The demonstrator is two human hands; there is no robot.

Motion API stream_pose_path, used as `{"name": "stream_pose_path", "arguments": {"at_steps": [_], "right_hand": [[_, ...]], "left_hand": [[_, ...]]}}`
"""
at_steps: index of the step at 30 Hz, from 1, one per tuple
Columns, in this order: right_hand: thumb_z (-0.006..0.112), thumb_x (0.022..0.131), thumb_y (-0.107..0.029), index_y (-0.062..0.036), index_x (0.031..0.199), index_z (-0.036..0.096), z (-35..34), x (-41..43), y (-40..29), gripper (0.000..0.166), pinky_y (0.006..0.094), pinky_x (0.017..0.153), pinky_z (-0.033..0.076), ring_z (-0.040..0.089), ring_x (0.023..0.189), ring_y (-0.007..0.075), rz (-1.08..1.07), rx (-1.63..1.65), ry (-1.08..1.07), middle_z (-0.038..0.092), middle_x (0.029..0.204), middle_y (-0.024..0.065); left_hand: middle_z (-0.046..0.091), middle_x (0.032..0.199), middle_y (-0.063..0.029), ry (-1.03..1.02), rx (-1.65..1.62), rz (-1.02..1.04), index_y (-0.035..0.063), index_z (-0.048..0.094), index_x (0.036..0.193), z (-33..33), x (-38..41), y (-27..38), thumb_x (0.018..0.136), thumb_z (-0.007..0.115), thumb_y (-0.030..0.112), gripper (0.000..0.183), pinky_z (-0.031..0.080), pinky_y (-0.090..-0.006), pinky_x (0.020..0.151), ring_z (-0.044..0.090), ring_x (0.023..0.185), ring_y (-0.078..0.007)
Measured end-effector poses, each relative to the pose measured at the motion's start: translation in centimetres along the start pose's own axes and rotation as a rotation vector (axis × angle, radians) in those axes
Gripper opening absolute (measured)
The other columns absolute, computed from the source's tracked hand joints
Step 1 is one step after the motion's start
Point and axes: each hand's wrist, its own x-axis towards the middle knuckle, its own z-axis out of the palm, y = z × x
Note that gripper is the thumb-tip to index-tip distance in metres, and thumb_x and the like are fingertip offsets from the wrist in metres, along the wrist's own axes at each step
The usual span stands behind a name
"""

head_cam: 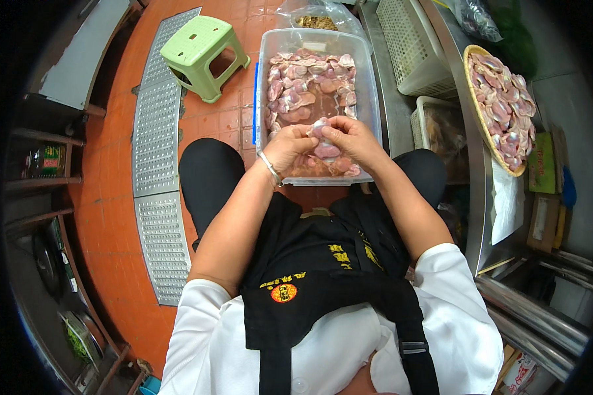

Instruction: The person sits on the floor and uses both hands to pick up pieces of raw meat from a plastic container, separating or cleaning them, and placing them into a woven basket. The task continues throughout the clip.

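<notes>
My left hand (292, 144), with a silver bangle at its wrist, and my right hand (353, 140) both pinch one raw piece of meat (317, 128), which looks like a poultry gizzard. Thumbs and fingertips meet around it, hiding part of its surface. Below them, between my knees, stands a clear plastic bin (373, 116). Many similar gizzards (291, 96) lie in it, heaped along the far and left sides, with reddish liquid pooled near the middle. A few more rest close to the bin's near wall, under my hands.
A round woven basket (469, 98) heaped with gizzards sits on the steel counter (474, 207) at right. White plastic crates (410, 47) stand below it. At left are a green stool (200, 42), metal drain covers (155, 138) and shelving (44, 185). A clear bag (346, 19) lies beyond the bin.
</notes>
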Motion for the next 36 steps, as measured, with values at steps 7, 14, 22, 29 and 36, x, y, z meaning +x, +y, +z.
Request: {"name": "stream_pose_path", "arguments": {"at_steps": [7,14,22,29,36], "right_hand": [[0.049,0.087,-0.015,-0.0047,0.09,0.054,0.7,0.6,2.5,0.012,0.0228,0.063,0.045,0.053,0.072,0.0075,0.131,0.487,0.031,0.056,0.082,0.0005],[0.054,0.084,-0.014,-0.0059,0.088,0.057,1.2,2.0,3.9,0.009,0.0189,0.056,0.04,0.048,0.064,0.0033,0.022,0.139,0.111,0.054,0.073,-0.0034],[0.046,0.089,-0.013,-0.0032,0.087,0.052,-1.5,1.5,2.9,0.011,0.0222,0.065,0.046,0.055,0.072,0.0079,-0.201,0.455,0.407,0.058,0.08,0.0023],[0.045,0.089,-0.015,-0.0046,0.09,0.051,-11.0,-6.4,-10.6,0.012,0.0249,0.059,0.049,0.058,0.073,0.011,-0.275,0.083,0.662,0.059,0.081,0.0048],[0.058,0.078,-0.019,-0.0035,0.099,0.058,-24.7,-13.3,-13.5,0.026,0.028,0.074,0.045,0.058,0.082,0.0172,-0.244,-0.921,1.42,0.061,0.089,0.0086]], "left_hand": [[0.056,0.077,-0.0018,0.221,0.382,0.111,0.0031,0.052,0.087,-0.1,0.7,-0.8,0.085,0.051,0.017,0.014,0.043,-0.0208,0.049,0.053,0.061,-0.0072],[0.053,0.069,-0.0082,0.425,0.894,0.23,0.0024,0.055,0.089,-0.5,1.1,-0.5,0.087,0.046,0.021,0.021,0.04,-0.0284,0.056,0.049,0.062,-0.0139],[0.055,0.058,-0.0029,0.443,0.425,0.176,0.0067,0.048,0.077,-1.3,3.6,-1.8,0.091,0.042,0.022,0.021,0.035,-0.0186,0.039,0.051,0.046,-0.0089],[0.058,0.074,-0.0071,0.415,0.814,0.49,0.0018,0.056,0.102,-2.8,2.8,-2.6,0.083,0.053,0.01,0.021,0.046,-0.0261,0.055,0.054,0.065,-0.0126],[0.059,0.101,-0.0135,0.534,0.955,0.696,0.0016,0.056,0.106,-2.2,3.4,-1.2,0.079,0.055,0.011,0.029,0.037,-0.0322,0.087,0.053,0.097,-0.025]]}}
